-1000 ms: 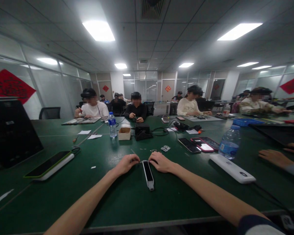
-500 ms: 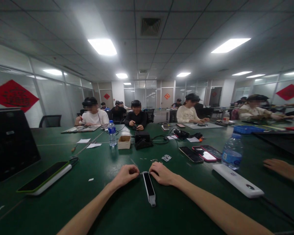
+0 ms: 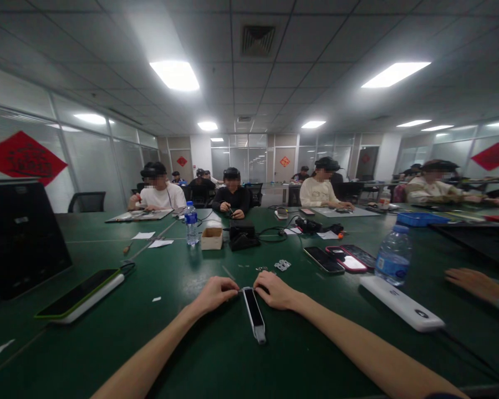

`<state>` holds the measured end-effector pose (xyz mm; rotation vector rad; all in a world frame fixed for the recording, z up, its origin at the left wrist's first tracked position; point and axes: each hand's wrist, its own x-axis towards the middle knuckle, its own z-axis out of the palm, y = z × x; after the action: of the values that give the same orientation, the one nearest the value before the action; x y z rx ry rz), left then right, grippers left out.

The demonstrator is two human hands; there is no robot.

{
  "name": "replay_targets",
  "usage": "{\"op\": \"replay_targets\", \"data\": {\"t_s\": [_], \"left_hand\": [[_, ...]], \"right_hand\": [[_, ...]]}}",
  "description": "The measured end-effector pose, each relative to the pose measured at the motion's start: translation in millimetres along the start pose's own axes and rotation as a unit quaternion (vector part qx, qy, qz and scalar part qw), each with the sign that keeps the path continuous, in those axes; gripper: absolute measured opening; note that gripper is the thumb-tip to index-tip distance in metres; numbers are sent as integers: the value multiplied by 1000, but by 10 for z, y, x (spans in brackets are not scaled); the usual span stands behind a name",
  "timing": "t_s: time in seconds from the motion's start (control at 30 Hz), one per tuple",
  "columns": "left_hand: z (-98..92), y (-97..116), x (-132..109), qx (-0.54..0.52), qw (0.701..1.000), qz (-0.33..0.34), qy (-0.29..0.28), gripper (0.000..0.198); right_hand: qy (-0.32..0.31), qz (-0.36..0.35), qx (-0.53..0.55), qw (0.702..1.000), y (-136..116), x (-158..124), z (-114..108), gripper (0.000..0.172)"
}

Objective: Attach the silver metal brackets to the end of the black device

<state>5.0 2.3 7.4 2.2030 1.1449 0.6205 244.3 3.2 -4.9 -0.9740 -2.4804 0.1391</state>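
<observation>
A slim white device with a long dark face (image 3: 254,313) lies on the green table, its far end between my two hands. My left hand (image 3: 216,293) is at the left of that end, thumb and forefinger pinched; whatever is between them is too small to make out. On the right side, my right hand (image 3: 273,289) has its fingers curled in against the same end, and what they grip is hidden. Small metal pieces (image 3: 266,270) and a silvery perforated plate (image 3: 282,265) lie just beyond my right hand.
Beyond are a small box (image 3: 212,239), a water bottle (image 3: 192,224) and a black device (image 3: 243,235). To the right lie phones (image 3: 323,259), a large bottle (image 3: 393,256), a white power bank (image 3: 401,303) and another person's hand (image 3: 476,284). At left rests a green-edged phone (image 3: 79,293).
The view has shifted slightly. My left thumb and forefinger look closer together at the device's far end; my right hand keeps nearly the same place.
</observation>
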Motion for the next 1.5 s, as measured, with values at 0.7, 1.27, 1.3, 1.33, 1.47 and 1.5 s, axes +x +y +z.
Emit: {"op": "replay_targets", "data": {"t_s": [0.7,1.27,1.3,1.33,1.47,1.5], "left_hand": [[51,14,-21,54,987,154,-7,15],[35,18,-2,142,987,60,52,18],[40,25,-1,138,988,54,52,19],[44,31,-1,134,988,51,50,19],[47,37,6,126,990,46,40,19],[44,37,8,128,990,44,39,19]], "right_hand": [[-30,-31,60,997,139,34,97,22],[-1,12,38,999,59,20,94,15],[0,13,37,999,48,21,93,14],[1,14,36,999,36,22,90,14],[1,17,35,999,-7,24,72,13],[1,16,35,999,-9,24,71,13]]}}
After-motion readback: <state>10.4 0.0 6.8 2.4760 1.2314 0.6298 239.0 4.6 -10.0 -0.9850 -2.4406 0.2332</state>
